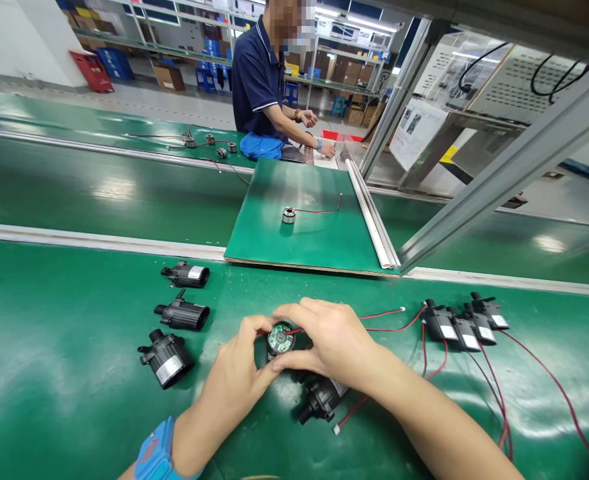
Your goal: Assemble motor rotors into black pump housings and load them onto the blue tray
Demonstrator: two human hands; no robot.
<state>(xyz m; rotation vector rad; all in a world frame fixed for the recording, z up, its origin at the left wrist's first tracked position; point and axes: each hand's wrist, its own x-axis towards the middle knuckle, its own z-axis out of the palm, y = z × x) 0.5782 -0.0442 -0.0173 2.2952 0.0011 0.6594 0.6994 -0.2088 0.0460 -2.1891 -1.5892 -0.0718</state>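
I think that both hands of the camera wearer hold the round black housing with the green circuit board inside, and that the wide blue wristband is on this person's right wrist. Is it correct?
The wrist is wrong: in the head view, the wide blue wristband is on the left wrist. The left hand and right hand do hold the round black housing with the green circuit board.

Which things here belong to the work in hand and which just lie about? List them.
Work in hand:
round part, held by left hand and right hand
probably also left pumps, right pumps, pump beneath right hand, motor

Apparently just lying about:
red box
carton
blue stools
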